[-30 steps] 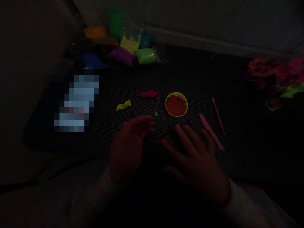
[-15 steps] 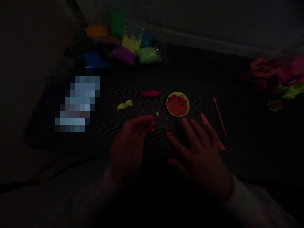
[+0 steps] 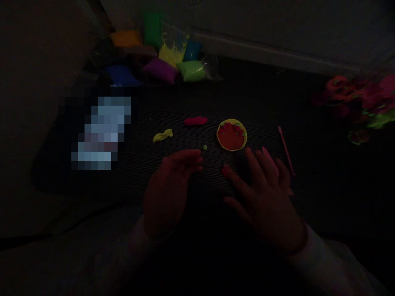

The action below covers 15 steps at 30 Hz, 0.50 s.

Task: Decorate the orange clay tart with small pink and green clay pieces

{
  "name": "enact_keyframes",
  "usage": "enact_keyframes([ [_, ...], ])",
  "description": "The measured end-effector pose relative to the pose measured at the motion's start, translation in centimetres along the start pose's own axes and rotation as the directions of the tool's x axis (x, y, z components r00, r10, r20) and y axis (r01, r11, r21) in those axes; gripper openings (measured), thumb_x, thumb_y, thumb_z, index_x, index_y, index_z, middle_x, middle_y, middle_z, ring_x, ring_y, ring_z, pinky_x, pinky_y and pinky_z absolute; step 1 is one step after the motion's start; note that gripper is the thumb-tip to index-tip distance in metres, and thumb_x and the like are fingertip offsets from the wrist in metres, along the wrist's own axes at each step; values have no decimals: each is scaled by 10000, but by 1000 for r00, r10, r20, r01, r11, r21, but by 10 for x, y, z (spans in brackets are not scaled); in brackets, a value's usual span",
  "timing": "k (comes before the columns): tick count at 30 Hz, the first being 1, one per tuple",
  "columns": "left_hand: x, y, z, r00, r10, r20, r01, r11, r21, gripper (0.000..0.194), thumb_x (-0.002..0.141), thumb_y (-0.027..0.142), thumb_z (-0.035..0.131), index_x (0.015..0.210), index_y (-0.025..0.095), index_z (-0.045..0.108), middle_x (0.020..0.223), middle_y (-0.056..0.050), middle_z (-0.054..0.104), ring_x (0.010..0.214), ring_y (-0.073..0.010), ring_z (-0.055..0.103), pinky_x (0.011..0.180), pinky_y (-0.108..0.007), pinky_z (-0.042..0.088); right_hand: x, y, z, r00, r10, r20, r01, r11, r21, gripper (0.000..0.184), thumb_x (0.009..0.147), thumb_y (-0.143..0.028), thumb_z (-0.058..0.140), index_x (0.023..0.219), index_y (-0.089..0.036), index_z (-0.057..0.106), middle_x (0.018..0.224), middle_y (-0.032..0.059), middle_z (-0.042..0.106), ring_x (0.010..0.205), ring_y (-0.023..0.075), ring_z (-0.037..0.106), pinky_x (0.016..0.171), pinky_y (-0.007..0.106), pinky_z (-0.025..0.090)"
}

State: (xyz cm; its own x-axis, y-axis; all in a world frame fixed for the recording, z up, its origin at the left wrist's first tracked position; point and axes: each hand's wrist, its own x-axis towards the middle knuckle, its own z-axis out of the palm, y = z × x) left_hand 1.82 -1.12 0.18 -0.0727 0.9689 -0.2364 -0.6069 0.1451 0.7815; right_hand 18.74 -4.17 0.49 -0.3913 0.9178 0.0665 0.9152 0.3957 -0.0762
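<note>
My right hand (image 3: pixel 267 193) is spread palm down over the dark table. Its index fingertip rests on a small red clay piece (image 3: pixel 224 171). The middle fingers partly cover a pink plastic knife (image 3: pixel 269 158). My left hand (image 3: pixel 168 189) stands on its edge to the left, fingers stretched out and holding nothing. Just beyond its fingertips lies a tiny green clay ball (image 3: pixel 205 147). Ahead of my right hand sits a round clay tart (image 3: pixel 231 141) with a yellow rim, red-orange filling and small red and green pieces along its far side.
A red clay roll (image 3: pixel 196 121) and a yellow clay strip (image 3: pixel 163 135) lie left of the tart. A thin pink tool (image 3: pixel 286 150) is at right. Bags of coloured clay (image 3: pixel 162 70) sit at the back, a blurred-out screen (image 3: pixel 101 131) at left, colourful clay shapes (image 3: pixel 367 96) at far right.
My right hand has slid forward and to the right, its index finger still by the red piece. A second small red piece is now hidden beneath it. The left hand has barely moved.
</note>
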Motion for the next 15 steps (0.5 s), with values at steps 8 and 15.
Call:
enact_keyframes([
  [8,0,0,0,1000,11,3,-11,1000,-8,366,858,292,327,788,203,675,875,-10,670,832,-140,596,733,-253,485,2,0,-2,1000,10,7,-10,1000,3,509,757,-559,426,1194,-303,477,1375,135,295,1246,342,234,952,559,164],
  [15,0,-1,-1,1000,2,12,-2,1000,-8,365,859,314,337,798,198,677,873,-17,672,834,-141,592,734,-258,482,2,1,-2,999,32,0,-32,999,-9,497,768,-548,418,1199,-307,470,1385,136,275,1256,335,217,959,548,159],
])
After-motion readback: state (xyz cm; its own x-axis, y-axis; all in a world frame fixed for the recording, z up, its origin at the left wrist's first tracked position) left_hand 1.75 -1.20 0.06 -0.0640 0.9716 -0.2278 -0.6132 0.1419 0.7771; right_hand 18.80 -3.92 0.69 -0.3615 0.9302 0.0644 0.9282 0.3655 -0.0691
